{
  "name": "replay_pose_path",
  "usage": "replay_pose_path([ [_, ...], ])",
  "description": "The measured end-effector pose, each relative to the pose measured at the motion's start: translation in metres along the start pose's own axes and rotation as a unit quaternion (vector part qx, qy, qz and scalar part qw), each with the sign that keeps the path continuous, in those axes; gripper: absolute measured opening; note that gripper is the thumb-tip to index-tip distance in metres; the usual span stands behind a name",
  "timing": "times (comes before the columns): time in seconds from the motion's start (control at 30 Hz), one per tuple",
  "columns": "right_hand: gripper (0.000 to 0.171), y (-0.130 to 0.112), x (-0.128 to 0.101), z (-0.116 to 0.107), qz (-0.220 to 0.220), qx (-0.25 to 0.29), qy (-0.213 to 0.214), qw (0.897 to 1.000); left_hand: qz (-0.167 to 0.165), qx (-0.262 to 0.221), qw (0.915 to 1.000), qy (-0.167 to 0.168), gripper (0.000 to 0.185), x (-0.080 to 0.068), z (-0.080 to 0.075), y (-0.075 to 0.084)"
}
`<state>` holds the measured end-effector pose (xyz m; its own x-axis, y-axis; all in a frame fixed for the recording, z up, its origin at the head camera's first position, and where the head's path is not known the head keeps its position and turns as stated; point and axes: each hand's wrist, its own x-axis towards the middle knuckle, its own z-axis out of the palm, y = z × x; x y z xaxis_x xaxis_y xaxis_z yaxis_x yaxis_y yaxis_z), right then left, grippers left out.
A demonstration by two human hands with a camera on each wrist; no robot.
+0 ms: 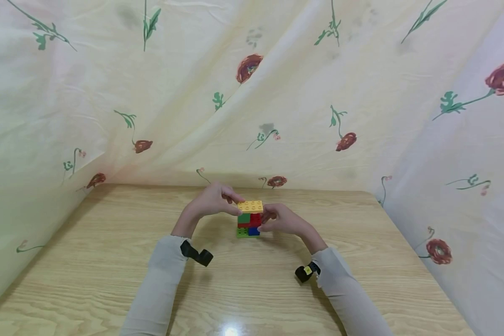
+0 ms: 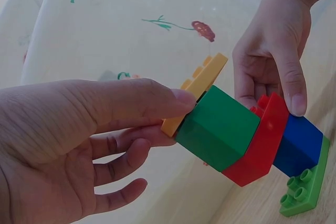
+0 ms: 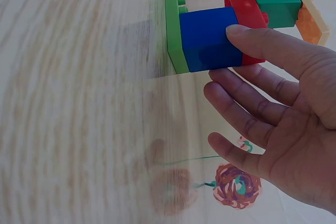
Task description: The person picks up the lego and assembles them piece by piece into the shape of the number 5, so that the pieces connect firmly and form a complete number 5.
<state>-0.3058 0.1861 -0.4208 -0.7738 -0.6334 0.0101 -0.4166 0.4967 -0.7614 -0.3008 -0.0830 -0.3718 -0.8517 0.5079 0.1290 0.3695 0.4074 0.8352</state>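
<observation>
A short tower of toy building bricks stands on the wooden table. A light green base plate (image 2: pixel 314 190) lies lowest, with a blue brick (image 3: pixel 207 40) on part of it. Above come a red brick (image 2: pixel 265 140) and a green brick (image 2: pixel 220 129). Topmost is a thin yellow brick (image 1: pixel 250 206), its studs up and one end jutting past the green brick. My left hand (image 1: pixel 213 199) pinches the yellow brick at its left end. From the other side my right hand (image 1: pixel 283 219) grips the tower at the blue and red bricks, thumb on their near face.
The wooden table (image 1: pixel 252 284) reaches forward to a flowered cloth (image 1: pixel 185 93), which hangs behind it and along both sides. The tower stands near the table's far edge. Each wrist wears a small black camera (image 1: pixel 201 256) on a strap.
</observation>
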Motion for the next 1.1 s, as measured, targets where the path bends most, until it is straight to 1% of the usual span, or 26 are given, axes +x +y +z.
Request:
replay_pose_path([
  [0.27,0.036,-0.0001,-0.0003,-0.0006,-0.003,-0.006,0.002,1.0,0.007,0.007,0.9999,-0.002,0.027,0.0014,-0.0004,-0.0012],
  [0.53,0.036,-0.0002,-0.0001,-0.0008,-0.002,-0.007,0.001,1.0,0.007,0.001,0.9999,-0.009,0.028,0.002,-0.0011,-0.0028],
  [0.83,0.034,-0.0008,0.0005,-0.0019,-0.003,-0.009,0.001,1.0,0.011,0.003,0.9999,-0.007,0.027,0.004,-0.0011,-0.0051],
  [1.1,0.035,0.0008,0.001,-0.0015,-0.009,-0.002,-0.001,1.0,0.01,0.009,0.9999,-0.001,0.026,0.0036,0.0006,-0.003],
])
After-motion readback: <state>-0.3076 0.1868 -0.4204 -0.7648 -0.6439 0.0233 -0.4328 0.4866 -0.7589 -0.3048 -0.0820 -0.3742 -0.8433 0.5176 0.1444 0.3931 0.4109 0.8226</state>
